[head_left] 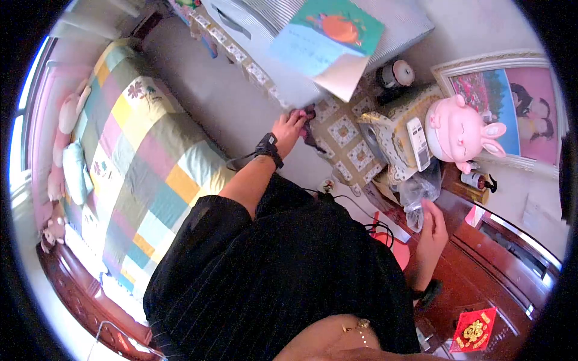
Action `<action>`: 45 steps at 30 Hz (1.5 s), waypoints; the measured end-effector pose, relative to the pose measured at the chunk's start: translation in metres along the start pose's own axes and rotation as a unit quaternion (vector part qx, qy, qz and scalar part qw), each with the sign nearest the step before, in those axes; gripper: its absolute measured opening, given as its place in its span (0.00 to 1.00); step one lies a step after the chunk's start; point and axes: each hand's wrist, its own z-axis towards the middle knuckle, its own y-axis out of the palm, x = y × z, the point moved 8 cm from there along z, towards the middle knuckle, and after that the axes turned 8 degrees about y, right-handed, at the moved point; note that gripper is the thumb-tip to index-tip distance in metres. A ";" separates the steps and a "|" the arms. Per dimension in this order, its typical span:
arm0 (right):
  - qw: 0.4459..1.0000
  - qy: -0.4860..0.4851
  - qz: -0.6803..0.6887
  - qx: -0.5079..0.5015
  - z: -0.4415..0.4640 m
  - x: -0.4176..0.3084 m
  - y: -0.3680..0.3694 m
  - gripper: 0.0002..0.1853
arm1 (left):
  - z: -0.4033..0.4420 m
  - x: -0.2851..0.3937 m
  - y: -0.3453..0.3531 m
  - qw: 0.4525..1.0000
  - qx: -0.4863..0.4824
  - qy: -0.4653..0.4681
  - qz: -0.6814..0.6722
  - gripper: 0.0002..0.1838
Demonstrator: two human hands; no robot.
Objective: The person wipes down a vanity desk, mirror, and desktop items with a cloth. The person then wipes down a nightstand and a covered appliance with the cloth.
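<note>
My left hand [288, 130], with a black band on the wrist, has its fingers closed on a small dark and pink cloth [309, 131] at the edge of the patterned tablecloth [343, 133]. Part of the cloth hangs over the pattern; its kind is unclear. On the right, my right hand [432, 231] pinches a clear plastic bag [415, 198], which sags crumpled beside the cloth-covered box. A white remote control [418, 144] lies on that box [391, 129], close above the bag.
A pink rabbit figure [454, 129] stands by a framed photo [530, 114]. A booklet [331, 45] rests on a large grey striped object [259, 24]. A patchwork-covered bed [141, 156] is at left. Black cables [385, 231] run near a red stool [397, 249]. A small pump bottle [478, 180] stands right.
</note>
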 end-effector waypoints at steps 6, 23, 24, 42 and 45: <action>0.989 -0.120 -0.075 -0.053 0.016 -0.121 0.067 0.15 | -0.004 -0.036 -0.016 0.994 -0.078 0.075 0.001 0.28; 0.972 -0.229 0.028 -0.047 0.081 -0.210 0.144 0.17 | 0.043 -0.212 -0.121 0.965 0.136 -0.181 -0.132 0.26; 0.972 -0.230 0.018 -0.035 0.082 -0.218 0.148 0.17 | 0.052 -0.209 -0.109 0.964 0.091 -0.206 -0.139 0.27; 0.944 0.175 0.265 0.093 0.108 -0.088 0.256 0.23 | 0.165 -0.519 -0.265 0.812 0.168 -0.206 -0.520 0.29; 0.951 0.162 0.224 0.140 0.098 -0.134 0.251 0.20 | 0.189 -0.525 -0.256 0.783 0.081 -0.214 -0.579 0.25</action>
